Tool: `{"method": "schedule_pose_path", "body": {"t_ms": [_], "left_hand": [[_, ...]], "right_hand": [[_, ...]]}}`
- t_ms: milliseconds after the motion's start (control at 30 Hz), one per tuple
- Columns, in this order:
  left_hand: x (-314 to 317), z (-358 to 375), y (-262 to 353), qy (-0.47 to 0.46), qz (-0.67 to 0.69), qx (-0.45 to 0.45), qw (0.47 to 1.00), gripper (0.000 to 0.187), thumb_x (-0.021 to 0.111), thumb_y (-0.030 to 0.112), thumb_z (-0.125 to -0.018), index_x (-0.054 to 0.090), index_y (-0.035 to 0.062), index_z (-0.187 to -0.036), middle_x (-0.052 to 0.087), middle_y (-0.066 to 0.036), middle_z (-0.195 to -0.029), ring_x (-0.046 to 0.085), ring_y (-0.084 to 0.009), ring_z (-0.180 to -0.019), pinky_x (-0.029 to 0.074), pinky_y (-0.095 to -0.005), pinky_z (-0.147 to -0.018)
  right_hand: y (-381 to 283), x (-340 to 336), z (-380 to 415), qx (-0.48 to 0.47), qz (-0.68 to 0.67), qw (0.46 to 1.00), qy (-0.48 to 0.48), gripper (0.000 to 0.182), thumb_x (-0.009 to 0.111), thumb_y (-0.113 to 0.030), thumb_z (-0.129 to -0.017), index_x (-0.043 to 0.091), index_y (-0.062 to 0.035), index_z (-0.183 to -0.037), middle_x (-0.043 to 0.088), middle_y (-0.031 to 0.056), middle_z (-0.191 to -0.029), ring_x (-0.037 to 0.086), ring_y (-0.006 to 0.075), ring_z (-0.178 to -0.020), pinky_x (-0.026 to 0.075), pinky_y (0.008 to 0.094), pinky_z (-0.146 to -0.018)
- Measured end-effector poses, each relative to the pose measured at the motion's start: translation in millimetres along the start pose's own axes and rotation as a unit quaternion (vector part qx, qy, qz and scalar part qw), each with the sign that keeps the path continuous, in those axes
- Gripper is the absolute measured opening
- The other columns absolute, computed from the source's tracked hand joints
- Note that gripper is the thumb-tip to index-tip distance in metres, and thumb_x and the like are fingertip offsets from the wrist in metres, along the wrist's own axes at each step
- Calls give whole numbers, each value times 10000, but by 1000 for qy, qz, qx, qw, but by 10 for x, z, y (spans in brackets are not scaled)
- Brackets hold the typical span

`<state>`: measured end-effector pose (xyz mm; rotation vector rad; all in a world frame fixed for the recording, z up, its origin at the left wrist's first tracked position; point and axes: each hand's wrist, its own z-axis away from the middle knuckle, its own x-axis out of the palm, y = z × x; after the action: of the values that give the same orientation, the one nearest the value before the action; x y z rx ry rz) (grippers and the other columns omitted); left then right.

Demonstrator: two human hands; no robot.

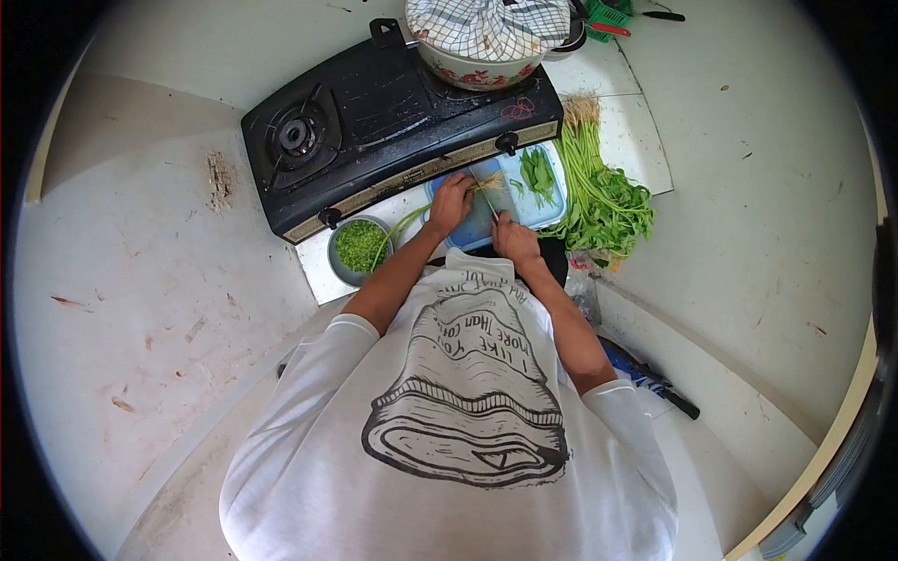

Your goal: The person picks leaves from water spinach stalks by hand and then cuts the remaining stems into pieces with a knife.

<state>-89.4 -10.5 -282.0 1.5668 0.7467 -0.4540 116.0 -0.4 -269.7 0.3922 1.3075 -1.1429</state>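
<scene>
My left hand [453, 203] is closed around a few long green stems [408, 221], whose pale root ends [488, 182] poke out past the fingers. In my right hand [515, 238] is the handle of a knife [492, 208], its blade pointing away from me beside the roots. Both hands are over a blue cutting board [474, 227]. Cut green leaves [537, 174] lie on the light blue surface [559, 198] at its right. A grey bowl [334, 264] full of finely chopped greens [359, 243] stands by my left forearm, and the stems' far ends reach over it.
A black two-burner stove [374, 122] stands just beyond the board. A flowered pot [482, 75] under a checked cloth [491, 28] sits on its right side. To the right lies a big bunch of rooted leafy greens [599, 192]. A green basket [610, 15] is at the back.
</scene>
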Motion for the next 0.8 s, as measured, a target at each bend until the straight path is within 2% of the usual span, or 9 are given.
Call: {"method": "schedule_pose_path", "body": {"t_ms": [267,467,800], "left_hand": [[3,-9,21,9,38,-27,999,174,685,18,-854,713,18,-1026,644,-172,-974,641,-410,-967,525,-483,-884],[5,-4,39,13,48,-31,998,149,691,23,-862,717,11,-1008,652,-177,-974,646,-405,-967,528,-468,-882],[9,-11,5,-6,75,-68,995,162,702,32,-863,726,18,-1023,657,-171,-990,659,-398,-969,539,-459,-872]], "right_hand": [[0,-132,137,-5,28,999,-19,374,458,-360,-1072,527,8,-1078,722,248,-732,739,431,-690,605,528,-633],[4,46,79,22,14,999,-22,393,459,-367,-1070,523,19,-1106,727,250,-748,744,437,-730,606,530,-676],[-59,-404,259,-5,24,998,-61,381,481,-325,-1055,577,44,-1062,736,257,-794,755,412,-765,611,510,-694]]}}
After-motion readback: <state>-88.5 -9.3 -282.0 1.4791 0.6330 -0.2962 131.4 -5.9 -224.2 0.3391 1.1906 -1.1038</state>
